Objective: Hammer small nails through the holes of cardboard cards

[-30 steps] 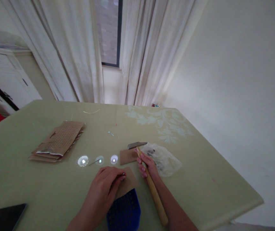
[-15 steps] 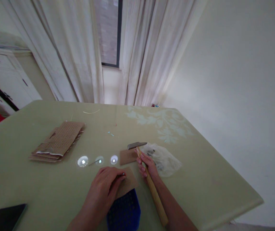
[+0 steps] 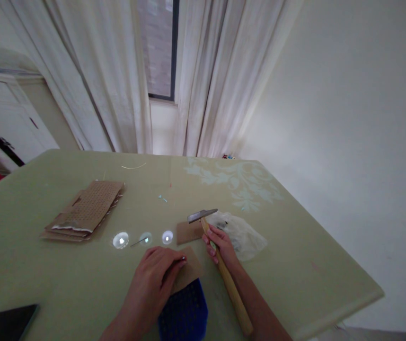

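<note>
Hammer [image 3: 227,279], wooden-handled, sits gripped in the right hand [image 3: 226,247], its head near 1 flat cardboard piece [image 3: 188,232] and a plastic bag [image 3: 247,239]; the left hand [image 3: 155,272] pinches a tiny item [image 3: 183,258], too small to identify, over a 2nd cardboard piece [image 3: 193,269] by a blue basket [image 3: 185,312] on the green table [image 3: 295,279]

The head view looks forward and down from above the near side of the desk [image 3: 305,270], fairly close to the hands [image 3: 155,272] at near centre. It takes in the far curtains [image 3: 112,71], a cabinet [image 3: 9,111] at far left and the wall [image 3: 348,123] on the right.
</note>
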### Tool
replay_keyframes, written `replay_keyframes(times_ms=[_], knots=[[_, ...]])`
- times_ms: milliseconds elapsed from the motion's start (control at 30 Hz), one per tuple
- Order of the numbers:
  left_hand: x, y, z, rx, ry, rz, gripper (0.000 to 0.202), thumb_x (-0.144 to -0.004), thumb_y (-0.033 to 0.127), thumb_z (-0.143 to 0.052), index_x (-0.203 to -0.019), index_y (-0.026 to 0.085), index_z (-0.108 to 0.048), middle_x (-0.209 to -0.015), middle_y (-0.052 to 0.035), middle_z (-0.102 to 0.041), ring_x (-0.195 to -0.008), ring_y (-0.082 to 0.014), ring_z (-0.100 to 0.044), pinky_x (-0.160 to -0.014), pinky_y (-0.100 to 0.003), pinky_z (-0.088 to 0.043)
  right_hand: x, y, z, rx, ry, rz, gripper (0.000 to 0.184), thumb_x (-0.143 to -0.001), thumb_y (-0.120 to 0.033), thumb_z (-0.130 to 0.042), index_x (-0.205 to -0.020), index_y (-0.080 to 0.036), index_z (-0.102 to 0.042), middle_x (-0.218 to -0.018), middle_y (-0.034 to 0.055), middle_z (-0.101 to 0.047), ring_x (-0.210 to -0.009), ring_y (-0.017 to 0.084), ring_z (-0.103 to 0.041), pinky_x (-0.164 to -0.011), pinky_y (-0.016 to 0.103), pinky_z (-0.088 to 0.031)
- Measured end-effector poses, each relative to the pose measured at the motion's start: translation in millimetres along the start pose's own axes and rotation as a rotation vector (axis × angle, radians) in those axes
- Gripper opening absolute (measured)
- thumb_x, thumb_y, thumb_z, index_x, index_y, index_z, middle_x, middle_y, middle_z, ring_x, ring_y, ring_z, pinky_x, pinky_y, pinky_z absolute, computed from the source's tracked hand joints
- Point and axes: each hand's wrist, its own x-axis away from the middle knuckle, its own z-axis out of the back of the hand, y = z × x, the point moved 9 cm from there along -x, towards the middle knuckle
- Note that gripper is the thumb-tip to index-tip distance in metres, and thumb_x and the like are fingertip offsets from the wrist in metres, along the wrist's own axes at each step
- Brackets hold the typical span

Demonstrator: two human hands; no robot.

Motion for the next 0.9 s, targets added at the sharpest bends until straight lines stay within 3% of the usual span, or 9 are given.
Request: replay_keyframes(times_ms=[100, 200, 233, 300, 367, 433, 567, 700, 900], knots=[[0, 1, -0.4, -0.004, -0.007, -0.02, 0.013, -0.108, 0.025, -0.063, -0.106, 0.029, -0.075, -0.094, 0.0023, -0.084, -0.082, -0.0202, -0.077, -0.086, -0.036, -0.053, 36, -35, -11, 0.126, -0.029, 0.012, 0.038, -0.088, -0.052, -0.089, -0.098, -0.016, -0.079, -0.071, -0.004, -0.062, -0.038, 0.005, -0.044, -0.028, 0.014, -0.035], [1, 2, -2.1, -0.001, -0.019, -0.029, 0.014, -0.107, 0.022, -0.063, -0.106, 0.028, -0.075, -0.094, 0.002, -0.084, -0.083, -0.0206, -0.077, -0.086, -0.037, -0.052, 85, -68, -32, 0.559, -0.113, -0.027, 0.036, -0.106, -0.049, -0.069, -0.126, -0.022, -0.079, -0.056, -0.0076, -0.054, -0.037, 0.008, -0.044, -0.033, 0.016, -0.039], [1, 3, -2.5, -0.002, -0.019, -0.03, 0.014, -0.107, 0.022, -0.063, -0.106, 0.028, -0.075, -0.093, 0.0019, -0.083, -0.082, -0.0208, -0.077, -0.086, -0.037, -0.052, 100, -82, -40, 0.713, -0.125, 0.02, 0.039, -0.108, -0.048, -0.064, -0.136, -0.024, -0.077, -0.056, -0.0057, -0.059, -0.039, 0.011, -0.049, -0.036, 0.018, -0.043], [1, 4, -2.6, -0.005, -0.011, -0.037, 0.013, -0.106, 0.021, -0.064, -0.106, 0.028, -0.075, -0.092, 0.0019, -0.083, -0.081, -0.0208, -0.076, -0.087, -0.038, -0.052, 124, -111, -60, 0.98, -0.123, 0.195, 0.04, -0.11, -0.041, -0.062, -0.146, -0.027, -0.073, -0.087, 0.0054, -0.081, -0.069, 0.021, -0.075, -0.064, 0.026, -0.063], [1, 5, -1.8, -0.01, 0.005, -0.047, 0.013, -0.106, 0.02, -0.064, -0.105, 0.028, -0.075, -0.092, 0.0021, -0.083, -0.081, -0.0209, -0.076, -0.087, -0.038, -0.052, 140, -129, -83, 1.103, -0.166, 0.378, 0.047, -0.109, -0.036, -0.059, -0.154, -0.025, -0.066, -0.118, 0.0127, -0.084, -0.1, 0.028, -0.08, -0.088, 0.033, -0.066], [1, 6, -1.7, -0.013, 0.009, -0.049, 0.014, -0.105, 0.019, -0.064, -0.102, 0.027, -0.075, -0.089, 0.002, -0.082, -0.08, -0.0212, -0.076, -0.086, -0.039, -0.052, 144, -131, -98, 1.159, -0.21, 0.426, 0.049, -0.109, -0.032, -0.055, -0.157, -0.024, -0.063, -0.125, 0.0134, -0.083, -0.107, 0.028, -0.081, -0.096, 0.033, -0.064], [1, 4, -3.5, -0.014, -0.005, -0.034, 0.017, -0.105, 0.017, -0.062, -0.099, 0.027, -0.074, -0.087, 0.0013, -0.082, -0.079, -0.0223, -0.075, -0.083, -0.039, -0.053, 137, -118, -105, 1.247, -0.273, 0.343, 0.051, -0.108, -0.027, -0.055, -0.158, -0.024, -0.061, -0.123, 0.0114, -0.085, -0.106, 0.027, -0.082, -0.099, 0.033, -0.064], [3, 2, -3.7, 0.003, 0.012, -0.024, 0.014, -0.104, 0.02, -0.065, -0.1, 0.027, -0.076, -0.091, 0.0006, -0.084, -0.082, -0.0226, -0.077, -0.082, -0.038, -0.056, 138, -126, -101, 1.249, -0.192, 0.412, 0.051, -0.11, -0.03, -0.053, -0.16, -0.021, -0.06, -0.136, 0.015, -0.08, -0.119, 0.029, -0.079, -0.106, 0.036, -0.061], [5, -2, -8.9, 0.056, -0.035, 0.035, 0.017, -0.104, 0.018, -0.063, -0.103, 0.028, -0.077, -0.093, -0.0005, -0.083, -0.085, -0.0221, -0.076, -0.079, -0.035, -0.06, 139, -109, -98, 1.284, -0.233, 0.363, 0.049, -0.109, -0.028, -0.054, -0.156, -0.02, -0.063, -0.116, 0.0136, -0.085, -0.104, 0.028, -0.083, -0.102, 0.037, -0.064]])
